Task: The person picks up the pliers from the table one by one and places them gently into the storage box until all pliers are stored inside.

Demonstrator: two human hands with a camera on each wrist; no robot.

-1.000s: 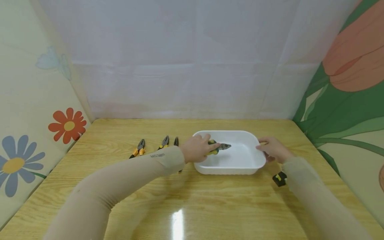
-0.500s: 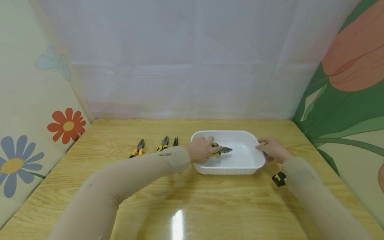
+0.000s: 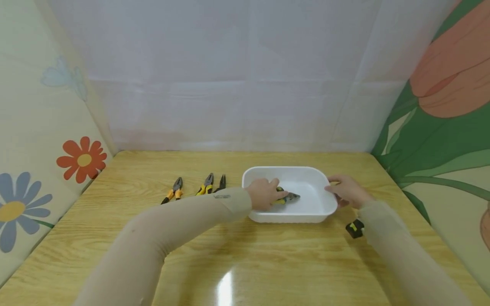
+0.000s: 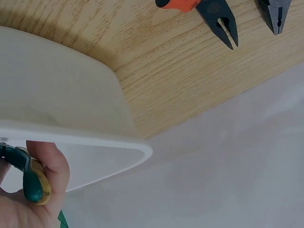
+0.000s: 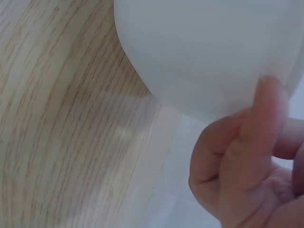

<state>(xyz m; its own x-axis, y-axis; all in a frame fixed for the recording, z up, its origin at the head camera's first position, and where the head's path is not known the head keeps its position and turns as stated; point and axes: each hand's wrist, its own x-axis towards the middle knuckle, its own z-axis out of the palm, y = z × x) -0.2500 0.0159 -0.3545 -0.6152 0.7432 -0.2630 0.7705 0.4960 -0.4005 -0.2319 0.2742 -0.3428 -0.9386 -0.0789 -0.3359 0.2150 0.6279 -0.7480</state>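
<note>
My left hand [image 3: 264,194] is inside the white plastic basin [image 3: 289,219], holding a pair of pliers [image 3: 293,197] with metal jaws pointing right. In the left wrist view a green and yellow handle of the pliers [image 4: 34,183] lies in the hand, and the rest is mostly hidden. At the basin's right end my right hand [image 3: 349,191] grips the rim. From the right wrist view, the hand [image 5: 247,166] has a straight digit against the basin's outer wall and other fingers bent.
Left of the basin lie orange-handled pliers [image 3: 174,190], yellow and black pliers [image 3: 207,185] and slim-nosed pliers [image 3: 222,183], partly behind the left sleeve. A small black and yellow object [image 3: 354,228] sits beside the right sleeve. A white sheet [image 3: 245,106] hangs behind the table [image 3: 291,259].
My left hand has moved right and lower into the basin with the pliers. The basin has shifted slightly left in view. My right hand keeps its place on the rim.
</note>
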